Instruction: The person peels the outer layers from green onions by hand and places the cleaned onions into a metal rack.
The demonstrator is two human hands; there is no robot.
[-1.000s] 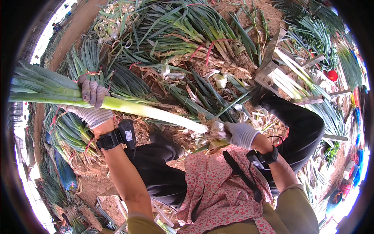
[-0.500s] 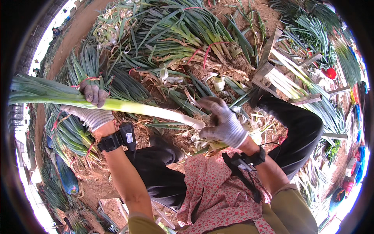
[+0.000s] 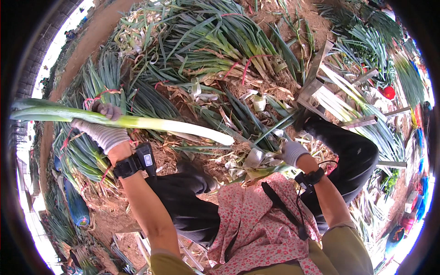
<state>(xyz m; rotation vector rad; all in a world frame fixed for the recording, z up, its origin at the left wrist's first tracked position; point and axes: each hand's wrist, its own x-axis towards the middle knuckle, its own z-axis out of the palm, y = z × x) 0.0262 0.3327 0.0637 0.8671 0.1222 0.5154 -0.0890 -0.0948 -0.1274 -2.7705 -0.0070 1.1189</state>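
And the right hand (image 3: 292,153) breaks away! A moment ago it spreads wide right at the white tip; now it sits low and well to the right, leaving a clear gap between its fingers and the stalk. Those right fingers look bent inward, down toward the pale peelings (image 3: 254,158) just to their left, but whether they pinch a strip or nothing at all, nobody can tell from here.

The left hand (image 3: 101,132), meanwhile, holds its ground, fingers wrapped firmly round the leek (image 3: 183,127) where the green begins to pale. From that grip the leaves run out to the left of the fingers, and the long white shaft reaches to their right, dipping slightly at a free end that nothing supports.

Here's the real change: the green end looks slimmer than it does a second ago, with fewer broad leaves fanning past the left fingers. That suggests an outer layer is off, and the shaft shows smooth and clean, so this round of stripping seems well along.

Just below the left fingers lies a tied bundle (image 3: 94,158); farther off, above and to their right, sprawls a bigger heap (image 3: 215,41), and beyond the right fingers stands a metal frame (image 3: 311,89).
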